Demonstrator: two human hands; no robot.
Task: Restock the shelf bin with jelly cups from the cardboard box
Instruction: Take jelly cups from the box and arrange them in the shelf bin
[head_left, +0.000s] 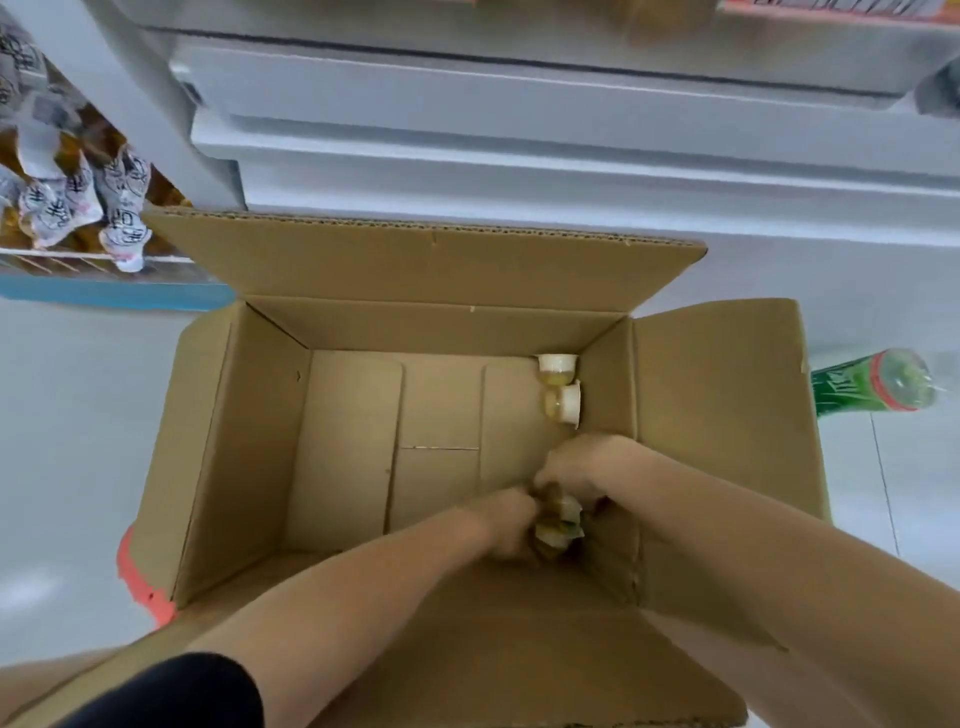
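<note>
The light is bright and soft all over. The inside of the cardboard box (353, 447) is a bit darker near its right wall. The far shelf (519, 130) looks blurry. Straight lines bend at the edges. No strong glare.

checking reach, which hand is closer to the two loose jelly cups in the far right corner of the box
Right. The right hand lies just short of the two loose jelly cups, on their near side. The left hand is lower and further left, gathering other cups.

Both hands (511, 519) (576, 470) clutch jelly cups (558, 522) inside the cardboard box (249, 415).
</note>
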